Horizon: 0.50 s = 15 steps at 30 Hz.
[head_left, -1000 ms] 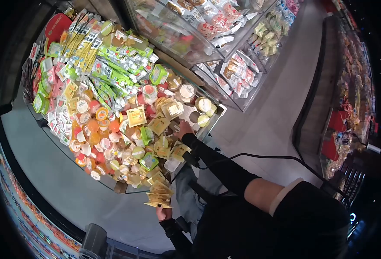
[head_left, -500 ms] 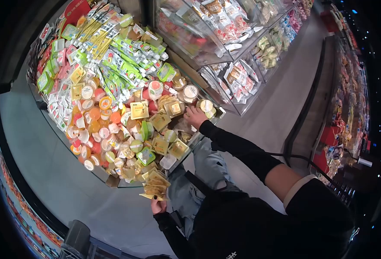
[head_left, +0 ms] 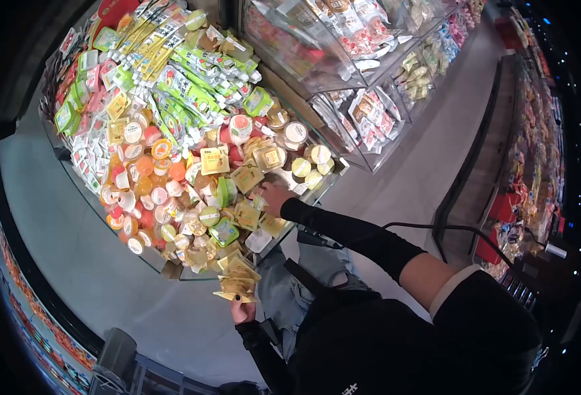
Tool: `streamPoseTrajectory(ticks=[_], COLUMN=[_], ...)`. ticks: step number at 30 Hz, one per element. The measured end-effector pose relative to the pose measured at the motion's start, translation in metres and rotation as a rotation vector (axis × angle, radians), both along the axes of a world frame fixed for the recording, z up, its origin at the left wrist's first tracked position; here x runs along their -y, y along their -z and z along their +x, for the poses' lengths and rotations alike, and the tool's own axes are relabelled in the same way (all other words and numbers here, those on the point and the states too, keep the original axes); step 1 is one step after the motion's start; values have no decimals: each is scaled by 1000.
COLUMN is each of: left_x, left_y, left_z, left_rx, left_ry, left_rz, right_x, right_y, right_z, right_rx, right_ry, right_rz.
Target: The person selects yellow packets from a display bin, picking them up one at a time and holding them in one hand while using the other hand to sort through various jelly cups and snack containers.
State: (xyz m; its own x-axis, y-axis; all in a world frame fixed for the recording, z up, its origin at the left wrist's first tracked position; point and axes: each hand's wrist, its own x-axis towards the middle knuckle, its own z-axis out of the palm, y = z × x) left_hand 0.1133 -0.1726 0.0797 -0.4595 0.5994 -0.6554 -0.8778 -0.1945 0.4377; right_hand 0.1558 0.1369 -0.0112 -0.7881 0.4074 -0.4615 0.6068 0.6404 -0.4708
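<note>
My left hand point(head_left: 243, 312) is closed on a stack of yellow square jelly cups point(head_left: 239, 284), held just off the near edge of the display bin point(head_left: 205, 276). My right hand point(head_left: 278, 199) reaches over the bin's right side, fingers extended toward the yellow-lidded square cups. Its fingertips are partly hidden among them. Left of it lies a square cup point(head_left: 247, 178), and another square cup point(head_left: 246, 216) sits just below. Several round cups with pale green lids point(head_left: 313, 179) are grouped in the right corner, beside the right hand.
Round orange and red jelly cups point(head_left: 144, 184) fill the bin's left part, with green and white pouches point(head_left: 185, 92) farther back. Clear acrylic shelves point(head_left: 343, 85) of bagged snacks stand beyond the bin's right edge. A dark cable point(head_left: 428, 227) runs by my right arm.
My right hand has moved left and slightly down from the corner round cups to the square cups. More pale-green-lidded cups now show in the corner. The left hand keeps its stack nearly still.
</note>
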Motion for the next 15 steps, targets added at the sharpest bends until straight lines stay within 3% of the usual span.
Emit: streamPoseTrajectory(ticks=[1,5,15], left_x=[1,0,-15], left_y=[0,-4,-9], left_z=[0,-1,-6], left_rx=[3,55,56], left_ry=[3,17,-31], left_rz=[2,-44,-34], right_x=[4,16,-34], right_y=[7,21,34], right_z=[-4,-14,18], right_rx=[-20,115,-156], right_ry=[4,191,472], right_rz=[-144,-167,-172])
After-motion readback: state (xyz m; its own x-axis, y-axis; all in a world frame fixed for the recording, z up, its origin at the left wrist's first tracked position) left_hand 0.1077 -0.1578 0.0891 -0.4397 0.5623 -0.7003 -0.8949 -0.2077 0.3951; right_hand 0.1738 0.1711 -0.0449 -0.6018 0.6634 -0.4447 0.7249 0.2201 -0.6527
